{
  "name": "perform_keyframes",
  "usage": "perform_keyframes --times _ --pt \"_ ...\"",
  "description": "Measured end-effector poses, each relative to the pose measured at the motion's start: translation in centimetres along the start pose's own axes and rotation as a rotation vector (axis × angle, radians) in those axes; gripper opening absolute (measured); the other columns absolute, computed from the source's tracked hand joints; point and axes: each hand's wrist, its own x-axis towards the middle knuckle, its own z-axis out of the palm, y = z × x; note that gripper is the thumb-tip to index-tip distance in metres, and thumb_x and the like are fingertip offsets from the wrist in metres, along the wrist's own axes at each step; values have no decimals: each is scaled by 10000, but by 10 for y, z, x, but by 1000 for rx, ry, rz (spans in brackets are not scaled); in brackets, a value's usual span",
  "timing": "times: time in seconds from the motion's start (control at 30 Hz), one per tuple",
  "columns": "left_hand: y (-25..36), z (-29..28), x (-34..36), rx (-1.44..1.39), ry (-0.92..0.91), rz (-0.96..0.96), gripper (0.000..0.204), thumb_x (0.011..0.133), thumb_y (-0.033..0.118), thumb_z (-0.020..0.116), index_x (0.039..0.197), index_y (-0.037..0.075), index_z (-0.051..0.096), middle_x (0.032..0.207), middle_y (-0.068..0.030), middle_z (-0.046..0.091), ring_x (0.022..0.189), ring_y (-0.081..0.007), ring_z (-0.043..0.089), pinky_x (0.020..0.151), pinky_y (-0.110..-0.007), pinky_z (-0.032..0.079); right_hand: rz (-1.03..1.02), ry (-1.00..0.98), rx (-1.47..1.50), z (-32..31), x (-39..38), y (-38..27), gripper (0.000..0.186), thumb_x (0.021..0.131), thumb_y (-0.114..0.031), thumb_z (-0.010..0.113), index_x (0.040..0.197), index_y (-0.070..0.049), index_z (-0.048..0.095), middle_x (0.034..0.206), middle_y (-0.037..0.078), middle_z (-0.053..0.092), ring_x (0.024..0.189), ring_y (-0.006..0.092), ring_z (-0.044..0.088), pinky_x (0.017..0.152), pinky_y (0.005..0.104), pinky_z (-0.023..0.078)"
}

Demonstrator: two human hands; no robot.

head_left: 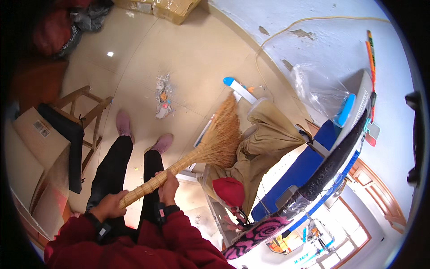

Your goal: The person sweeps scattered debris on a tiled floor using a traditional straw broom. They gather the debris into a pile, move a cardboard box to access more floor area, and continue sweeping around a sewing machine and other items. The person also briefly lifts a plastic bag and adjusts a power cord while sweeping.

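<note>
A straw broom [183,160] slants up and to the right in front of me, its bristles fanned out at the far end. My left hand [111,206] is wrapped round the butt of its bound handle. Further along the handle, my right hand [169,187] also grips it. Beside the bristles lies a tan cloth sack [264,134], and the bristle edge overlaps it. A heap of scraps and dust [164,97] rests on the tiled floor [148,49], left of the bristles and apart from them.
A wooden stool frame [92,112] and a cardboard box [42,136] stand at left. Blue-and-white machine legs [242,91] reach across the floor near the sack. A blue-edged work table [309,166] with a red cloth [228,192] fills the right. Another box [177,9] sits at the far wall.
</note>
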Motion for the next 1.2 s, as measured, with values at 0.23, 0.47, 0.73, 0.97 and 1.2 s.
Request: perform_keyframes --times 0.23,0.47,0.73,0.97,1.2 --pt "1 0 -35 190 133 -168 563 681 230 767 1115 72 444 879 -235 635 853 -433 616 715 -490 502 46 -150 -63 33 -1 26 215 930 -175 513 997 29 499 854 142 599 768 257 637 770 376 539" --pt "17 20 -59 114 328 -185 590 659 144 786 1104 52 411 892 -259 617 880 -457 604 718 -496 493 32 -373 -48 74 -24 5 234 909 -246 539 980 -27 497 808 87 579 732 204 620 657 348 537" --pt "30 64 -59 -213 387 -69 593 662 122 773 1157 38 459 878 -134 607 804 -229 603 722 -374 496 69 -382 -63 86 -48 -25 358 813 -321 722 944 -78 495 745 37 554 581 144 579 459 313 509" --pt "39 56 6 -118 393 -43 506 704 104 695 1146 24 461 839 -210 612 779 -335 633 691 -420 501 100 -329 -16 69 27 -35 212 851 -258 633 919 -112 495 705 32 541 558 175 562 475 375 492" --pt "38 68 30 53 513 -71 557 694 100 710 1161 8 422 847 -261 620 825 -444 612 698 -471 505 319 -418 142 75 67 -25 222 858 -290 617 915 -115 492 710 37 521 577 190 541 498 374 492"
